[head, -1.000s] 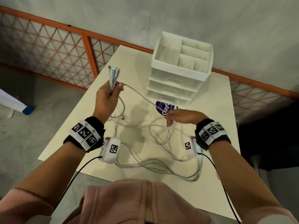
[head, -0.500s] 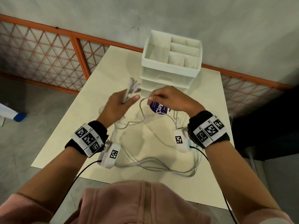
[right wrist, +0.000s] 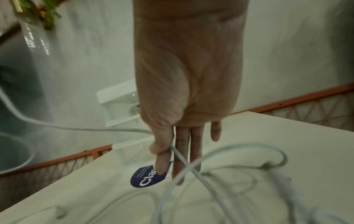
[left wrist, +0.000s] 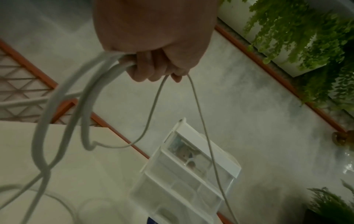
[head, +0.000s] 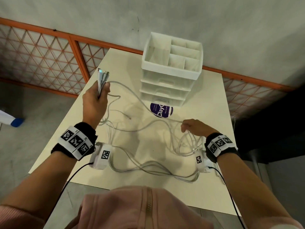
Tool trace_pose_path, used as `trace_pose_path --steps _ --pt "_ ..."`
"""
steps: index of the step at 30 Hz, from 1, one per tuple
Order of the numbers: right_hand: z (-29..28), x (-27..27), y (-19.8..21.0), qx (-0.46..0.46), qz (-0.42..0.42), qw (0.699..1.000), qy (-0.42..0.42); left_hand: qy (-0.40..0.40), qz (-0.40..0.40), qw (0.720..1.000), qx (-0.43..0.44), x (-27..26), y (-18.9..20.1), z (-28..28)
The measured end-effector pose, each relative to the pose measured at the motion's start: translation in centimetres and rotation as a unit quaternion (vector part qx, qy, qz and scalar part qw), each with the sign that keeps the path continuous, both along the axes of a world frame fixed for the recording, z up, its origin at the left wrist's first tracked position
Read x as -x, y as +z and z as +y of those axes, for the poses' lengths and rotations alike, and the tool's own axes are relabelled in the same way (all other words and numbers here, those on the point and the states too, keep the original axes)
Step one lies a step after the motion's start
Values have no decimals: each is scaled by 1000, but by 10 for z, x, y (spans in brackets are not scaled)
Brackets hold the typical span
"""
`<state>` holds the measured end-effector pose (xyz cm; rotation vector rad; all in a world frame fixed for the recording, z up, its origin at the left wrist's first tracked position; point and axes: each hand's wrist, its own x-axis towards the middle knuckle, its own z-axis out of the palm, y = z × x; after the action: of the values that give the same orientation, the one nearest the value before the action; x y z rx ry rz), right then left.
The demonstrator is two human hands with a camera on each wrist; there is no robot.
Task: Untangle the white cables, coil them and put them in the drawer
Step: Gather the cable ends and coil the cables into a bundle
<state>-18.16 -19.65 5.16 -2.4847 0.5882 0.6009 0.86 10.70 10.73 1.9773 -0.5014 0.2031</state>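
Note:
Several white cables lie tangled in loose loops on the cream table. My left hand is raised over the table's left side. It grips a bundle of cable ends, and their plugs stick up above the fist. In the left wrist view the fingers are curled round the strands. My right hand is low at the right. Its thumb and forefinger pinch one strand that runs slack to the left hand. The white drawer unit stands at the back with its drawers closed.
A round purple label lies just in front of the drawer unit. An orange lattice railing runs behind and left of the table, with grey floor below. A blue-and-white object lies on the floor at far left.
The hands, close together near the drawer unit half a second ago, have drawn apart. The left rose up and left with the bundle. The right pulled back to the right along one strand.

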Motion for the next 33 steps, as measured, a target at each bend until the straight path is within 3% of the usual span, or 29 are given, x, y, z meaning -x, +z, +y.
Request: trace_pose_path --steps 3,6,10,13,16,19,21,23,25,29,33 --pt "-14 2 4 -48 -164 983 -61 -14 34 997 -75 -5 -6 5" --pt "-13 -8 39 -127 -303 937 -122 -56 93 975 -193 -2 -13 3" --pt "-3 -19 91 -176 -397 888 -150 -106 151 937 -297 -6 -25 5" --pt "2 -16 107 -162 -323 923 -129 -163 158 905 -359 -10 -28 10" --pt "5 -7 91 -131 -150 980 -22 -234 202 857 -412 -7 -26 17" --pt "11 2 51 -121 18 992 10 -311 239 783 -483 0 -29 24" --pt "16 5 27 -113 108 987 31 -332 262 757 -498 8 -29 28" --pt "23 1 14 -111 153 981 49 -347 279 758 -476 12 -30 31" --pt "30 -13 10 -93 137 985 56 -347 287 787 -421 17 -26 33" --pt "61 -66 -3 -63 -16 997 50 -281 295 876 -258 26 -14 35" --pt "109 -117 -34 -80 -139 986 54 -219 308 909 -175 28 -21 39"
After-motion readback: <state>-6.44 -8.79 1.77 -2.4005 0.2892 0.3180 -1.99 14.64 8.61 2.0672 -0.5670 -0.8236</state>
